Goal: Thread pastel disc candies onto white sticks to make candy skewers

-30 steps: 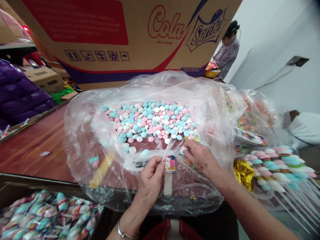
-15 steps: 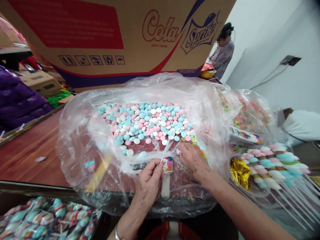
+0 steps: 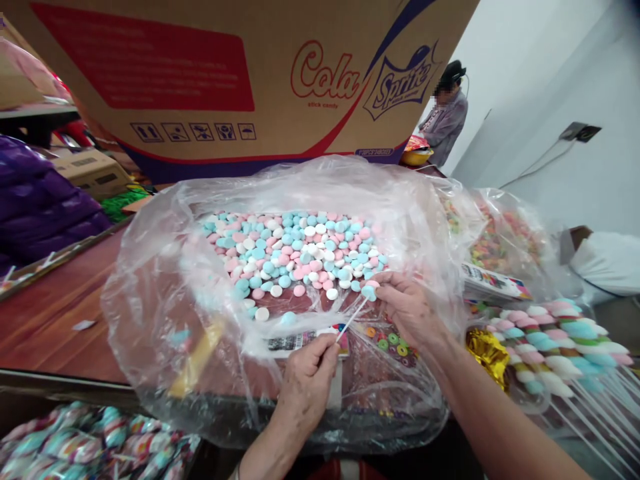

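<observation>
My left hand [image 3: 307, 373] pinches the thin white stick's [image 3: 351, 319] lower end; my right hand [image 3: 407, 308] holds a blue candy [image 3: 369, 291] at its tip, just before the candy pile [image 3: 300, 257] (light, brittle, I judge).

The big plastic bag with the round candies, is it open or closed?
Open. The plastic bag gapes wide on top; the candies lie uncovered, and the right hand reaches inside.
</observation>
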### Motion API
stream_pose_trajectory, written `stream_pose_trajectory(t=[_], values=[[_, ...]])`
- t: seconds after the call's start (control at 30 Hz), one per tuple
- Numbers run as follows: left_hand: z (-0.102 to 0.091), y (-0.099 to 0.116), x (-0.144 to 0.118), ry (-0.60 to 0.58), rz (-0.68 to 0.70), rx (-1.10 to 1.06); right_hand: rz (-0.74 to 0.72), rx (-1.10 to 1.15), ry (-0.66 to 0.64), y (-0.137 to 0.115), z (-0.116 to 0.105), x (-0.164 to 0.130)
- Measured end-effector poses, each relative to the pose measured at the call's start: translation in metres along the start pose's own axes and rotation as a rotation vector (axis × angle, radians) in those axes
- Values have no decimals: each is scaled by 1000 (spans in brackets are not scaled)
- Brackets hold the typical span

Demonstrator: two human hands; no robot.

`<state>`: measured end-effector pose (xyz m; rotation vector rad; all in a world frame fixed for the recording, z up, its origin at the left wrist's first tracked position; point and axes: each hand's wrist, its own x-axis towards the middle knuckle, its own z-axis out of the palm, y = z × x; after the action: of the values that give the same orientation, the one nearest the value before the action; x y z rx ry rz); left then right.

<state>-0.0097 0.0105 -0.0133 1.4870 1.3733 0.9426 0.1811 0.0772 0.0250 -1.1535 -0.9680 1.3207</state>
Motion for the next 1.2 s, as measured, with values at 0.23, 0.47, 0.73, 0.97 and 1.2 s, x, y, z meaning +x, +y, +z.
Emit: stream_pose_trajectory(t=[0.23, 0.47, 0.73, 0.97, 1.2], values=[[1, -3, 1, 25, 37, 26, -21, -30, 12, -3, 2, -1], [1, 0, 3, 43, 44, 29, -99, -50, -26, 2, 0, -2], [2, -1, 3, 57, 45, 35, -282, -360, -10, 11, 2, -9], [1, -1, 1, 8, 5, 21, -341, -467, 42, 32, 5, -13], [1, 2, 0, -33, -12, 36, -501, -651, 69, 27, 15, -20]])
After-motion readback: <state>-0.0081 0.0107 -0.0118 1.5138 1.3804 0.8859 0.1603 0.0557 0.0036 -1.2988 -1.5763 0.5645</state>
